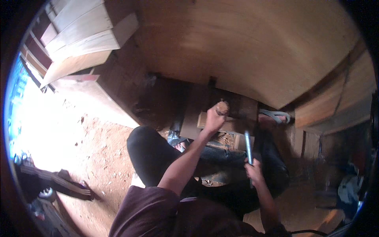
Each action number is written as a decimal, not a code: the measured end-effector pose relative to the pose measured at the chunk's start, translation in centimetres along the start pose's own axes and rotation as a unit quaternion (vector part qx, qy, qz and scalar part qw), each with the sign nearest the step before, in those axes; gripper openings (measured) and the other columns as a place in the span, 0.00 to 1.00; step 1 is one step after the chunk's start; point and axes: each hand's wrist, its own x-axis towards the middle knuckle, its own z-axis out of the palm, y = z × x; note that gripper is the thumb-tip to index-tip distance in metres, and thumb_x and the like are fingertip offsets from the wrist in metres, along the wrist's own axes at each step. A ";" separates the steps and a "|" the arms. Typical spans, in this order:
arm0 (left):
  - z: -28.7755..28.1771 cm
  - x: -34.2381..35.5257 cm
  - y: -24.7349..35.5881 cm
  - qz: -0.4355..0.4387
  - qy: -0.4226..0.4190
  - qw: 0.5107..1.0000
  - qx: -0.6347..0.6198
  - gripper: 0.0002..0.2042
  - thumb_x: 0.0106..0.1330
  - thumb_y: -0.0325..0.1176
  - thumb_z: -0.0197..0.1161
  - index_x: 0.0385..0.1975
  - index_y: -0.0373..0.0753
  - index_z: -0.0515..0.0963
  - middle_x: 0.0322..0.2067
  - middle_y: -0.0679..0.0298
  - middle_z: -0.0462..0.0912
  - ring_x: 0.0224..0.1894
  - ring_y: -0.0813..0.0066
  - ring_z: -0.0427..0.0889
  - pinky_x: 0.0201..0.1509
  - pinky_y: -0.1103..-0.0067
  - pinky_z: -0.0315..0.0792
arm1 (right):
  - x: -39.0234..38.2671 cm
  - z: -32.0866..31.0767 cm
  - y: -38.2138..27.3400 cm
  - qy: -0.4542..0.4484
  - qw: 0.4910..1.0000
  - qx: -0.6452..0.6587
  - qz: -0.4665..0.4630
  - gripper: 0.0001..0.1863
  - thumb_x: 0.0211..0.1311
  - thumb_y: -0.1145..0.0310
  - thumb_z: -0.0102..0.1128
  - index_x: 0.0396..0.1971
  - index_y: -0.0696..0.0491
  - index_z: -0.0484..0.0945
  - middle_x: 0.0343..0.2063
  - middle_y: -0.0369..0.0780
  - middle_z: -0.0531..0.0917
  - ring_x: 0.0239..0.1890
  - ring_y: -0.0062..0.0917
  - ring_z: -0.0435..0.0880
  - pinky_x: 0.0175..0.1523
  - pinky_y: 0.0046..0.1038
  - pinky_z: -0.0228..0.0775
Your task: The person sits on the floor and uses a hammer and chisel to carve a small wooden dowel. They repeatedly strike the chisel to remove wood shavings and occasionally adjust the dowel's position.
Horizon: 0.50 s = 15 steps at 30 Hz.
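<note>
My left hand (214, 121) is closed around an upright wooden handle (222, 107). Only its round, worn top end shows above my fist; whatever tool lies below is hidden. Under that fist lies a pale wooden block (233, 126), set across a board between my legs. In my right hand (254, 170), closed and lower on the right, is a long, shiny metal bar (248, 147). It points away from me, its far end smeared by motion near the block's right side.
Wood shavings (226, 140) lie just below the block. Large plywood sheets (244, 43) lean ahead of me, and stacked boards (83, 35) stand at upper left. Sandy ground (102, 154) spreads leftward, with dark timber (55, 181) at the left edge. My sandalled foot (276, 116) is at right.
</note>
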 end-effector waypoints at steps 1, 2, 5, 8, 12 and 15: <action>0.1 -0.1 0.0 0.019 0.014 1.000 -0.020 0.09 0.61 0.22 0.60 0.41 0.32 0.80 0.37 0.53 0.86 0.43 0.71 0.85 0.49 0.74 0.76 | -0.5 -0.8 -0.6 -0.008 1.000 0.015 -0.019 0.11 0.58 0.80 0.51 0.38 0.49 0.73 0.16 0.27 0.66 0.12 0.11 0.63 0.15 0.19 0.52; 0.0 0.0 0.0 0.005 -0.002 1.000 -0.022 0.10 0.61 0.23 0.60 0.41 0.32 0.80 0.37 0.53 0.86 0.44 0.70 0.85 0.50 0.73 0.76 | -1.2 -1.5 -1.2 -0.003 0.998 0.042 -0.036 0.11 0.59 0.80 0.52 0.39 0.49 0.72 0.16 0.27 0.66 0.12 0.10 0.62 0.15 0.19 0.51; 0.2 0.0 0.3 -0.036 0.027 0.999 -0.003 0.12 0.60 0.26 0.62 0.43 0.33 0.81 0.39 0.49 0.86 0.47 0.59 0.86 0.50 0.70 0.76 | -3.1 -2.8 -3.7 0.043 0.991 0.103 -0.076 0.09 0.61 0.79 0.52 0.38 0.49 0.71 0.14 0.26 0.63 0.10 0.09 0.60 0.14 0.17 0.49; 0.2 -0.1 0.7 -0.068 0.012 0.997 -0.018 0.09 0.59 0.27 0.63 0.39 0.33 0.79 0.34 0.48 0.85 0.43 0.53 0.86 0.46 0.69 0.76 | -5.0 -3.4 -5.8 0.054 0.976 0.165 -0.130 0.08 0.63 0.79 0.53 0.38 0.49 0.70 0.15 0.27 0.63 0.11 0.09 0.59 0.14 0.17 0.49; 0.0 0.2 1.1 -0.023 0.009 1.000 0.009 0.09 0.60 0.27 0.62 0.38 0.32 0.78 0.34 0.48 0.84 0.41 0.51 0.85 0.44 0.70 0.76 | -6.8 -5.1 -8.8 0.031 0.985 0.066 -0.155 0.08 0.64 0.78 0.55 0.40 0.51 0.73 0.16 0.27 0.63 0.11 0.09 0.58 0.15 0.18 0.50; 0.1 -0.1 1.4 -0.008 0.024 1.000 0.003 0.09 0.60 0.27 0.63 0.38 0.32 0.78 0.33 0.48 0.84 0.40 0.51 0.85 0.44 0.70 0.76 | -8.0 -5.6 -10.6 -0.042 0.990 -0.021 -0.133 0.10 0.63 0.80 0.57 0.43 0.53 0.75 0.16 0.27 0.64 0.12 0.08 0.59 0.16 0.18 0.50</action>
